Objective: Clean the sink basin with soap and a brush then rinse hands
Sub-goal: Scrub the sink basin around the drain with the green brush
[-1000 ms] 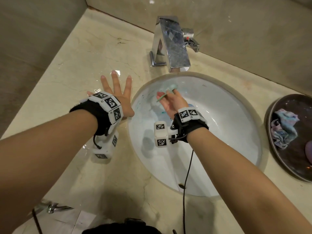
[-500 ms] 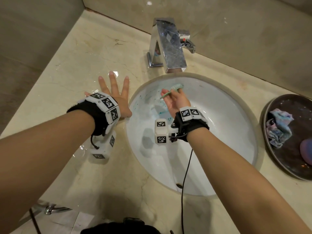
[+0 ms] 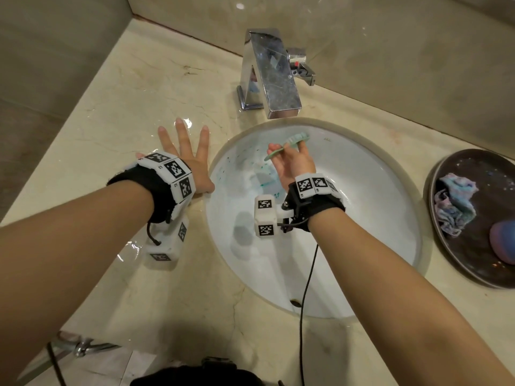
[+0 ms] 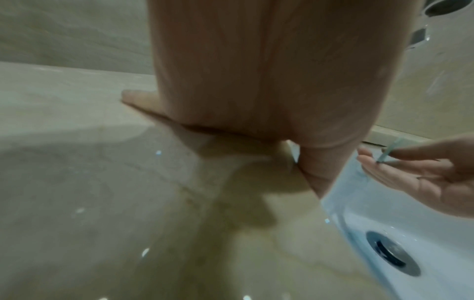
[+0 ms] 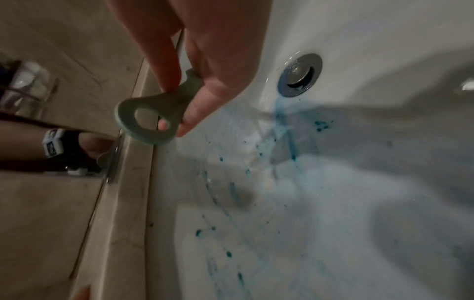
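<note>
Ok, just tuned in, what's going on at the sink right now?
A person is mid-scrub. The right hand pinches a pale green plastic brush with a looped handle, held above the white ceramic sink basin, which is streaked with blue soap. The left hand lies flat, fingers spread, on the wet beige marble counter. No water runs from the chrome faucet.

Bare forearms — black wrist straps (image 3: 320,208) carrying white marker-printed blocks (image 3: 265,220), thin black cable (image 3: 306,277).

Faucet (image 3: 269,73) behind sink basin (image 3: 362,246); plate (image 3: 457,263) right, holding cloth (image 3: 454,207).
</note>
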Demonstrator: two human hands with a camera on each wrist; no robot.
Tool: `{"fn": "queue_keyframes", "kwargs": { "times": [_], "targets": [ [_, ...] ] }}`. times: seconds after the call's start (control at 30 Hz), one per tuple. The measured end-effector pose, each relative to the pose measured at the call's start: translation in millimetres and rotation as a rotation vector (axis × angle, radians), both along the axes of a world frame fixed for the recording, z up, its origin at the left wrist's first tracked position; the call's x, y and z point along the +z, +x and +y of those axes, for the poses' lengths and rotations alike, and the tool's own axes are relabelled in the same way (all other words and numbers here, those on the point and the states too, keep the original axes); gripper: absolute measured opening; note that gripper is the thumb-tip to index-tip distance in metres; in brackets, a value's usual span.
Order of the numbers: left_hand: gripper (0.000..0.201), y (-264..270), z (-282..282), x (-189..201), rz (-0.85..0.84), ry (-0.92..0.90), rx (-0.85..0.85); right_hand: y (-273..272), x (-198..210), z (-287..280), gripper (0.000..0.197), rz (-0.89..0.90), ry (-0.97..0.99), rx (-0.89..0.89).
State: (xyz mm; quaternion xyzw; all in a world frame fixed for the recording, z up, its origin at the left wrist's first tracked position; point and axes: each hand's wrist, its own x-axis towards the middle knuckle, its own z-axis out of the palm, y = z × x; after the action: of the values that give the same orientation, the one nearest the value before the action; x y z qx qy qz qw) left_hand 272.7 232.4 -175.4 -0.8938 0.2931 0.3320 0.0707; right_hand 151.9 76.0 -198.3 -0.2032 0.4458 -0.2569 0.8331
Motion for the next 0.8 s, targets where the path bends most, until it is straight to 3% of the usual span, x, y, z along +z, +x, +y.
{"fn": "queue_keyframes", "kwargs": {
  "times": [0.2, 0.4, 0.63, 0.73, 0.8],
  "targets": [
    [0.115, 2.0, 0.3, -0.7, 0.008, 0.004, -0.005, 8.3, 3.0, 31.1, 0.065, 0.048, -0.069, 0.287],
    [0.083, 0.3, -0.9, -2.2, -0.001, -0.045, 0.029, -3.4, 1.1, 33.7, 0.066, 0.25, -0.168, 0.587],
    [0.086, -3.9, -0.9, 11.1, 0.048, -0.052, 0.042, -18.9, -3.5, 56.7, 0.063, 0.212, -0.137, 0.963],
    [0.094, -3.9, 0.0, 13.9, 0.058, -0.026, 0.031, -20.4, -4.6, 54.9, 0.063, 0.207, -0.158, 0.991],
    [0.098, -3.6, 0.0, 16.3, 0.071, -0.001, 0.029, -15.0, -7.7, 53.7, 0.064, 0.224, -0.183, 0.886]
  ]
}}
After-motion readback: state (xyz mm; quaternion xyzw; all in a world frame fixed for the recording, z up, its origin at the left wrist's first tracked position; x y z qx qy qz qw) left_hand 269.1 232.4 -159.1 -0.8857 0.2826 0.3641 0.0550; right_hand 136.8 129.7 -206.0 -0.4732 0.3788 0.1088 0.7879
